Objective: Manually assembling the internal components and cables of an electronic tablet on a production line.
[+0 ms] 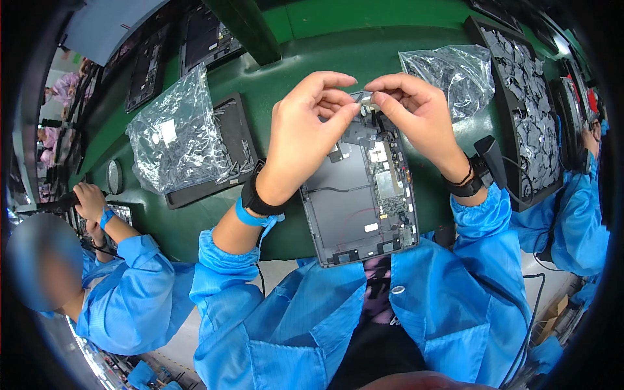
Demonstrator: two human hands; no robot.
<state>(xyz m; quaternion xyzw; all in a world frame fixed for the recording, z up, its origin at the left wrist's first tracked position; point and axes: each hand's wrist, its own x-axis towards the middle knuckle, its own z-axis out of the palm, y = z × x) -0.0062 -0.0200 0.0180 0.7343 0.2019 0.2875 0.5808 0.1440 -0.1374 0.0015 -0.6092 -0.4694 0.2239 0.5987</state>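
Note:
An opened tablet-like device point(341, 224) lies at the near edge of the green table, its dark grey shell and circuit board point(388, 185) facing up. Both of my hands meet over its far end. My left hand point(305, 133) has thumb and fingers curled together by a small pale piece point(364, 99); whatever sits between its fingertips is too small to name. From the other side, my right hand point(419, 120) pinches at the same small piece with thumb and index finger. Black bands circle both wrists, with a blue strap also on the left.
Left of the device, a clear bag of small dark parts point(175, 140) rests on a black foam tray point(239, 127). Another clear bag point(452, 75) and a tray of dark pieces point(520, 97) are at right. A green post point(244, 29) rises behind. Co-workers sit on both sides.

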